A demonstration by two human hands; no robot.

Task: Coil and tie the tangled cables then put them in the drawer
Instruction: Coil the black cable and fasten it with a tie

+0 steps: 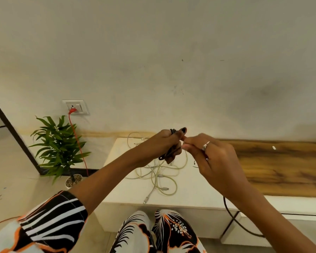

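My left hand [167, 143] grips a bundle of coiled black cable [169, 154], held up above the low white cabinet [193, 195]. Loops of that cable stick out above and below my fist. My right hand [212, 157] is just to the right, fingers curled and pinching a strand of the black cable close to my left thumb. A loose length of the black cable [232, 216] hangs down from under my right wrist toward the floor. A tangle of white cables [159, 175] lies on the cabinet top below both hands.
A wooden shelf top [281, 167] runs to the right of the cabinet. A potted green plant [59, 148] stands on the floor at the left, below a wall socket [75, 106] with a red plug and cord. My patterned trousers [159, 232] fill the bottom centre.
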